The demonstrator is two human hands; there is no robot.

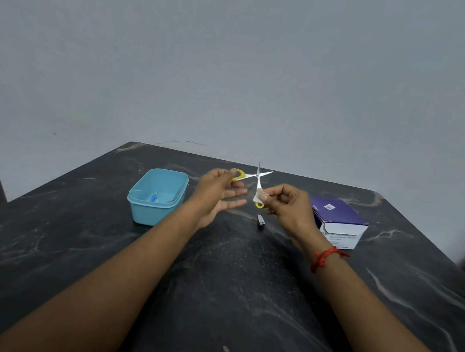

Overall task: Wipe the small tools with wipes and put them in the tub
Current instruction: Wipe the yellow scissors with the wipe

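Small scissors (256, 178) with yellow handles are held open in the air above the dark table. My left hand (219, 191) pinches one yellow handle at the upper left, its other fingers spread. My right hand (286, 206) grips the other handle together with a white wipe (258, 197) wrapped against it. A metal nail clipper (260, 221) lies on the table just below the hands. The light blue tub (158, 197) stands to the left, with a small blue item and a metal tool inside.
A purple and white box of alcohol swabs (338, 223) stands right of my right hand. The black marble table (233, 284) ends at a grey wall behind. A red thread is tied around my right wrist.
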